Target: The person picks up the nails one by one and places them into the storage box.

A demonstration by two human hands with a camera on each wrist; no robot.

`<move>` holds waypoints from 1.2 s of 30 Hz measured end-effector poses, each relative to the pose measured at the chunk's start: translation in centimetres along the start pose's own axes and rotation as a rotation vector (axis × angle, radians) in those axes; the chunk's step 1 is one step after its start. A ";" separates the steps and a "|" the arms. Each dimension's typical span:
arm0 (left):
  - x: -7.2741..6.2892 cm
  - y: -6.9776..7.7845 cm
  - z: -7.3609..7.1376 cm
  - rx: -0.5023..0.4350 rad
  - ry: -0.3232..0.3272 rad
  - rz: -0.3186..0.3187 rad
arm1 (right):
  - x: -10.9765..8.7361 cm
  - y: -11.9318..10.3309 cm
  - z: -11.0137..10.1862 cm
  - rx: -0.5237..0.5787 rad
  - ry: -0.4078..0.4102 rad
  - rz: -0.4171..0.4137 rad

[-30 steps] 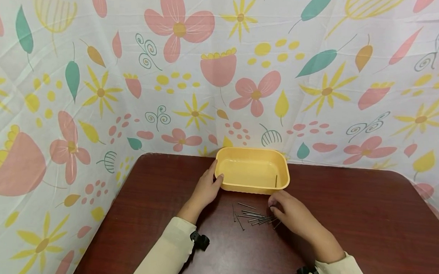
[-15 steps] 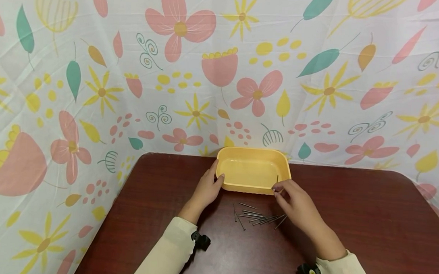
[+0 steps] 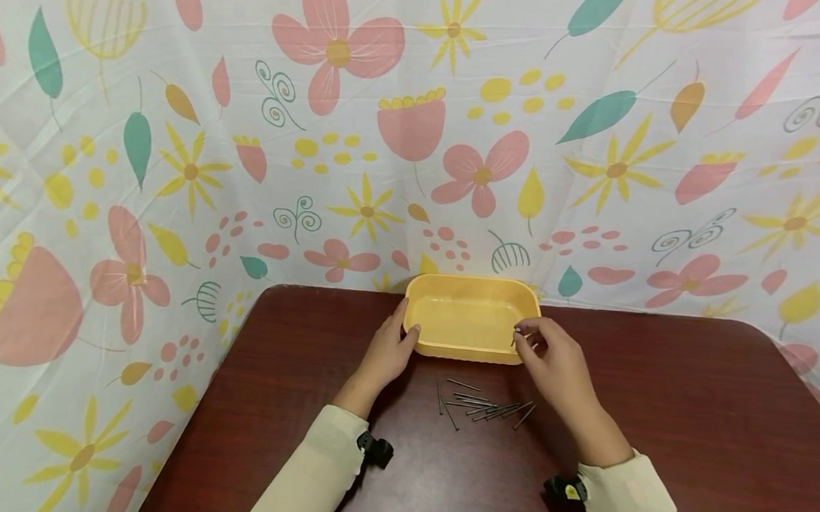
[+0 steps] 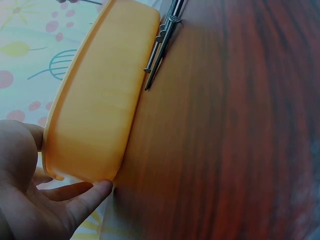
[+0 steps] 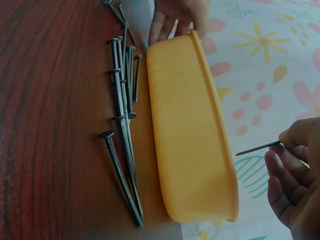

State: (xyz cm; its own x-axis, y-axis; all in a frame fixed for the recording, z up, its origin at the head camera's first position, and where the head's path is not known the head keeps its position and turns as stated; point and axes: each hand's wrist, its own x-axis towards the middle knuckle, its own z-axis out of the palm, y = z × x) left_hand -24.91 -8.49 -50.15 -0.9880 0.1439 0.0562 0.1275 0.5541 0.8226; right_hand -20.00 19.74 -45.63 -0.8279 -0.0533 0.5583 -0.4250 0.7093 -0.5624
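Observation:
At the left end of a yellow plastic tray (image 3: 464, 353), my left hand (image 3: 383, 351) grips the side, its thumb near the front rim. My right hand (image 3: 563, 367) is above the tray's right end. Thumb and fingertips pinch a dark iron nail (image 5: 256, 148), its point directed over the tray in the right wrist view. Several more nails (image 5: 120, 90) lie in a loose heap on the table, just in front of the tray. My right hand covers the tray's right inner corner in the head view.
The dark red-brown wooden table (image 3: 689, 416) runs back to a hanging cloth (image 3: 359, 164) printed with flowers and leaves. That cloth stands right behind the tray and along the left side. Black straps (image 3: 376, 449) circle both wrists.
My right hand has risen from the heap of nails to above the tray, carrying a nail. The nail seen inside the tray earlier is now hidden behind it. My left hand stays put.

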 end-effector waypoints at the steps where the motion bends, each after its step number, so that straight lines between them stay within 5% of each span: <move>1: 0.0 0.0 0.0 0.002 0.002 0.004 | 0.1 0.1 0.1 0.003 -0.004 0.009; 12: -0.1 -0.1 0.0 -0.005 -0.003 -0.004 | 0.3 1.2 1.2 -0.023 -0.106 0.132; 29: -0.2 0.3 0.0 -0.002 -0.004 -0.008 | 0.1 1.7 1.6 -0.057 -0.110 0.177; 36: -0.1 0.3 -0.1 0.002 0.006 -0.012 | 0.1 1.8 1.6 -0.049 -0.085 0.129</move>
State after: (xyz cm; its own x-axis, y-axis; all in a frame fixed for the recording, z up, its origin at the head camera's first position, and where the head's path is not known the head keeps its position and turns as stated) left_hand -24.73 -8.37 -49.86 -0.9899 0.1326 0.0494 0.1156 0.5571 0.8224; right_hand -21.40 19.84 -47.59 -0.9036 -0.0174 0.4281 -0.2962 0.7473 -0.5949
